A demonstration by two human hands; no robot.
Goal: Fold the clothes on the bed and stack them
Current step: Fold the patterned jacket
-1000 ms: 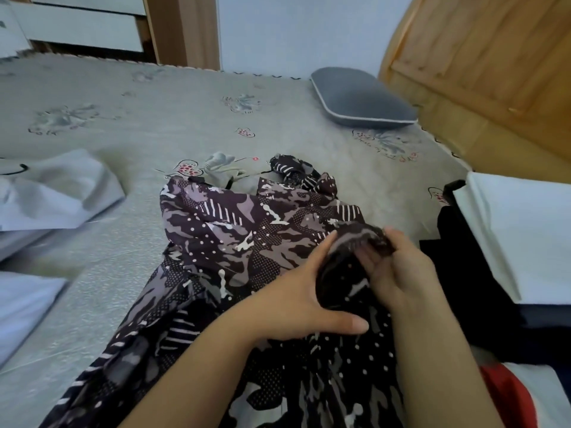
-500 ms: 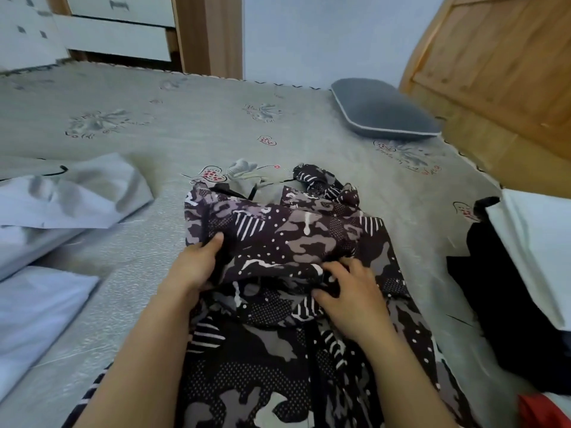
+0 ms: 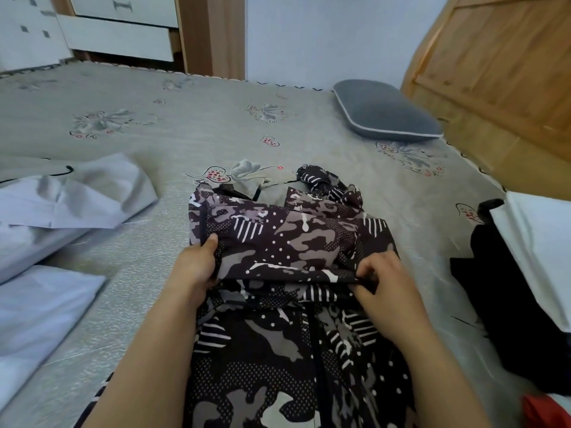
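Two hands on one garment, that's all I have in the head view. Going left to right.

Far left of my left fingers: pale blue-grey clothes (image 3: 71, 199) lie rumpled on the bed (image 3: 191, 134), with a flatter white piece (image 3: 40, 313) nearer me. Both are well apart from my left hand.

Left hand (image 3: 194, 267): thumb on top of the patterned garment (image 3: 290, 242), the other fingers tucked under the folded edge and out of sight. So it's clamped on the left side of the fold, thumb pressing down.

Between the two hands: the folded-over upper layer of the garment, dark with grey camo patches, white dots and stripes. The fold line runs roughly straight from my left thumb to my right fingertips. Below the fold the rest of the garment stretches toward me under both forearms. Past the fingers, the far end of the garment is bunched on the sheet.

Right hand (image 3: 383, 282): fingers curled, pinching the fold's right corner between thumb and fingertips. Grip looks tight.

Beyond my right fingers, further up the bed: grey pillow (image 3: 386, 112), lying against the wooden headboard (image 3: 500, 72).

Right of my right fingers, near but not touching: black clothing (image 3: 494, 304) with a white folded piece (image 3: 540, 242) on top. A bit of red fabric (image 3: 543, 412) sits at the lower right edge; can't tell what it is.
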